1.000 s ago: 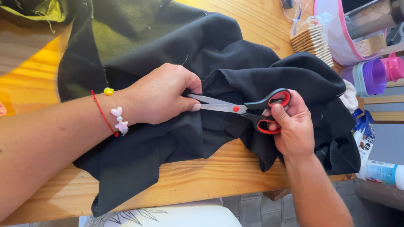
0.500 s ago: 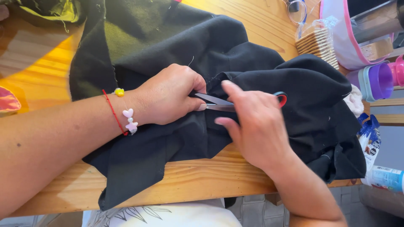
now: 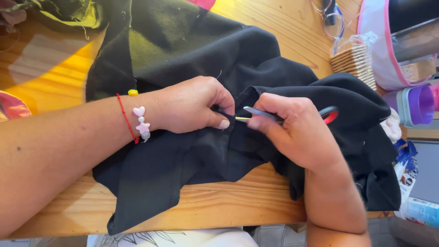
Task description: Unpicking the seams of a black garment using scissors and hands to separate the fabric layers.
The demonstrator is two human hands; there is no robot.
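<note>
The right hand [image 3: 297, 132] has rolled over the one pair of scissors [image 3: 274, 115], hiding most of the red handle and closing around it. The left hand [image 3: 194, 105] still pinches the one black cloth [image 3: 183, 55] at the blade tips, on the wooden table [image 3: 50, 77].

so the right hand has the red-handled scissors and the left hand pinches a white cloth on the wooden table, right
Not quite: the cloth is black, not white, as the head view shows. The rest holds: the right hand has the red-handled scissors, and the left hand pinches the cloth on the wooden table.
</note>
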